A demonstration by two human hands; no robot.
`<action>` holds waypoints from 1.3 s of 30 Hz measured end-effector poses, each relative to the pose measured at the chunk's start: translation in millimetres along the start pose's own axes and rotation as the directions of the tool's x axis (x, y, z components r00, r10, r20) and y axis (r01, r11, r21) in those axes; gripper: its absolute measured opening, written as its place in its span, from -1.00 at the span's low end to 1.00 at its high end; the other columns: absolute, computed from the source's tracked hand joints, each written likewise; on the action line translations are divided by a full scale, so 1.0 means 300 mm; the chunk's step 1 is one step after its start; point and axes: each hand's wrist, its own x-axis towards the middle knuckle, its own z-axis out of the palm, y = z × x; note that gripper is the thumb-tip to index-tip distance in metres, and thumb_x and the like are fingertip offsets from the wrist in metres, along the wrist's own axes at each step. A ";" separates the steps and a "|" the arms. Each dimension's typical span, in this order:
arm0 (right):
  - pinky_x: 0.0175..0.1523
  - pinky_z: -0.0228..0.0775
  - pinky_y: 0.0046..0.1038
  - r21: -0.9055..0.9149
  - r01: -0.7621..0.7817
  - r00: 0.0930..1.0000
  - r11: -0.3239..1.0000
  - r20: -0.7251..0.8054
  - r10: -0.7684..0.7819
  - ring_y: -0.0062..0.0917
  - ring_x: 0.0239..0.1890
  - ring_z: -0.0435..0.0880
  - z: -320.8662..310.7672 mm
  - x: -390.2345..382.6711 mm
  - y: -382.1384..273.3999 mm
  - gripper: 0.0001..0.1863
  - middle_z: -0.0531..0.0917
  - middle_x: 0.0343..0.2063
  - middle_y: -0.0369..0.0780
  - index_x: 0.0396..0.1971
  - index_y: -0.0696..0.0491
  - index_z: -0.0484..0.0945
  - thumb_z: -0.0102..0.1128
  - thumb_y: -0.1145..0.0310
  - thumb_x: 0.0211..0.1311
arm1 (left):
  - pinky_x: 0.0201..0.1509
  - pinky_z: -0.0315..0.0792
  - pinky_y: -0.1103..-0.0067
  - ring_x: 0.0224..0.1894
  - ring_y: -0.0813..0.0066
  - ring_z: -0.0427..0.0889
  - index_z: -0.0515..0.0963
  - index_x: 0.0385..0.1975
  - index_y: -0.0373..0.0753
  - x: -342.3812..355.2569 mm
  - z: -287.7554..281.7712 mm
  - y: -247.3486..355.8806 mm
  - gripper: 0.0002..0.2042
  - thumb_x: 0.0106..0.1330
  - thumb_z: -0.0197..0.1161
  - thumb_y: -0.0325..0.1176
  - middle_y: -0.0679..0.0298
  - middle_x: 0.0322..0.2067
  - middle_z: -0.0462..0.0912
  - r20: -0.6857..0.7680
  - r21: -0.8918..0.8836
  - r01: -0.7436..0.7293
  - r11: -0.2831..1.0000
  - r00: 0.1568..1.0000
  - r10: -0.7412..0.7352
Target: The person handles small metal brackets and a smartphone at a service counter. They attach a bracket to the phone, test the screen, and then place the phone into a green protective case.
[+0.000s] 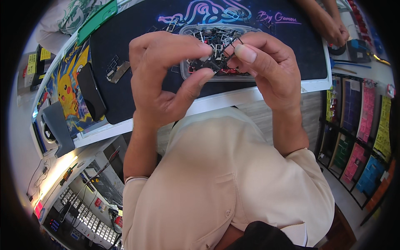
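Note:
My right hand [271, 68] pinches a small black frame-shaped piece [230, 51] between thumb and fingertips. Across from it, my left hand [160, 73] has its thumb and forefinger apart, with a visible gap between the tips. Both hands hover over a clear plastic box [225, 78]. Heaped inside the box are many small black, silver and red parts [218, 36], several of them thin open frames like the held one. My hands partly cover the box's sides.
A dark mat [125, 93] covers the white-edged table. Small loose pieces [118, 71] and a dark phone-like slab [92, 91] lie left, near a green tray [96, 23]. Another person's hands [333, 31] are at far right. A rack with coloured panels [366, 110] stands right.

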 end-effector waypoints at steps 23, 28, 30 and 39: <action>-0.11 0.47 -0.61 -0.009 -0.012 0.999 1.000 0.053 0.012 -0.67 -0.22 0.71 0.009 0.001 -0.018 -0.73 0.84 -0.23 -0.27 -0.16 0.14 0.79 0.21 0.27 0.59 | 0.17 0.34 0.49 -0.01 0.45 0.49 0.59 -0.22 -0.25 -0.019 0.046 0.058 -0.97 0.47 0.32 -0.49 0.30 -0.19 0.64 0.058 -0.511 0.394 0.764 0.902 -0.427; -0.12 0.45 -0.58 -0.074 -0.040 0.998 0.996 -0.041 0.037 -0.64 -0.30 0.64 0.022 -0.002 -0.015 -0.68 0.79 -0.26 -0.22 -0.14 0.19 0.74 0.19 0.22 0.60 | 0.19 0.35 0.50 0.00 0.43 0.50 0.59 -0.22 -0.26 -0.021 0.050 0.054 -0.95 0.46 0.34 -0.48 0.29 -0.18 0.63 0.064 -0.501 0.388 0.774 0.908 -0.414; -0.12 0.43 -0.57 -0.133 -0.048 0.994 0.990 -0.105 0.034 -0.64 -0.31 0.60 0.027 -0.013 -0.005 -0.69 0.76 -0.28 -0.21 -0.14 0.21 0.72 0.20 0.24 0.59 | 0.20 0.35 0.48 0.00 0.41 0.51 0.61 -0.22 -0.25 -0.023 0.060 0.058 -0.94 0.45 0.36 -0.46 0.30 -0.17 0.64 0.063 -0.469 0.393 0.791 0.908 -0.414; -0.18 0.39 -0.66 -0.409 0.184 0.979 0.894 -0.008 -0.206 -0.69 -0.32 0.60 0.041 0.003 0.050 -0.86 0.70 -0.34 -0.28 -0.20 0.22 0.75 0.35 0.45 0.52 | 0.21 0.35 0.39 0.03 0.30 0.48 0.65 -0.25 -0.19 -0.088 0.076 0.100 -0.88 0.40 0.46 -0.35 0.31 -0.22 0.65 -0.047 -0.254 0.500 0.828 0.849 -0.527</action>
